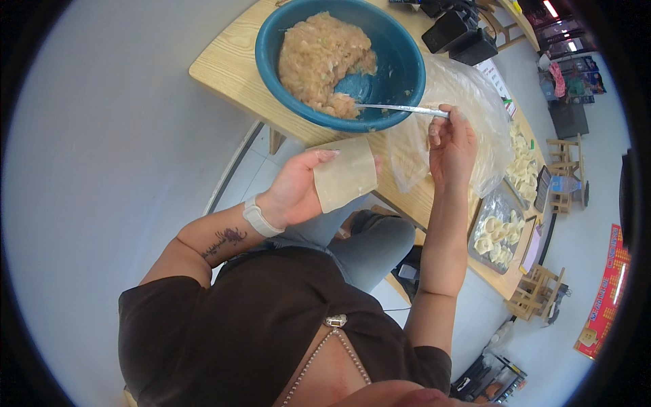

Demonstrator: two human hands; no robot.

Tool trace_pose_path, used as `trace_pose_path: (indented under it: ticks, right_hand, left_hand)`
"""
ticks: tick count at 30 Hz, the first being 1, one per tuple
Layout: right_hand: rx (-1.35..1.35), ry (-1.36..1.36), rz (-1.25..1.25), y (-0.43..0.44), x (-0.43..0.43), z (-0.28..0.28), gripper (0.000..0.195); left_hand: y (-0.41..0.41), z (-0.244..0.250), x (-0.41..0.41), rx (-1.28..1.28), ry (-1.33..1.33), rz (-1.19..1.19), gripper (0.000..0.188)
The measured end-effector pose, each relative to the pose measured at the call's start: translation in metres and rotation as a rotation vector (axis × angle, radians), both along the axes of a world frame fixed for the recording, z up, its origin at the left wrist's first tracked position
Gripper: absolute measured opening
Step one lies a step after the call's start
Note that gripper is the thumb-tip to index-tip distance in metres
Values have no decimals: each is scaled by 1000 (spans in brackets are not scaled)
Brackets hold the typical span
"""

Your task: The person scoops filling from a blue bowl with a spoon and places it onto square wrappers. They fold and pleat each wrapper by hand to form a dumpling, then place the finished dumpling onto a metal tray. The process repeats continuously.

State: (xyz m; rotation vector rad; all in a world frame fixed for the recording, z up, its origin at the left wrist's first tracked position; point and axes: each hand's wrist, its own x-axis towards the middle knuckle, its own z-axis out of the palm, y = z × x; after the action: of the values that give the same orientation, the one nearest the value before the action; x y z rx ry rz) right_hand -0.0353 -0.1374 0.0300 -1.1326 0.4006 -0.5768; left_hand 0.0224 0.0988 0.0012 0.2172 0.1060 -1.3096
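Observation:
A flat, square dough wrapper [348,175] lies across the palm and fingers of my left hand [297,185], with the thumb resting on its upper edge. My right hand [452,145] grips the end of a thin metal utensil [402,108]. Its far tip is sunk in pale minced filling [323,56], so the tip's shape is hidden. The filling is heaped on the left side of a blue plastic bowl [419,76]. No filling shows on the wrapper, which is just below the bowl's near rim.
The wooden table [224,61] carries a clear plastic bag [473,96] beside the bowl. Further right, a metal tray [475,244] holds several folded dumplings [491,234], with more dumplings [521,168] behind. Black boxes [457,35] stand at the back. Wooden chairs [536,295] stand beyond the table.

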Motion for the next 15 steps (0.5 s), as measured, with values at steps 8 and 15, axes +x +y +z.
trace_pose_path:
  ticks: [8, 15]
  right_hand:
    - [-94, -28, -18, 11, -1, 8, 25]
    - [18, 24, -55, 13, 0, 2, 23]
  left_hand:
    - [5, 4, 2, 53, -12, 12, 51]
    - [10, 5, 4, 29, 0, 20, 55]
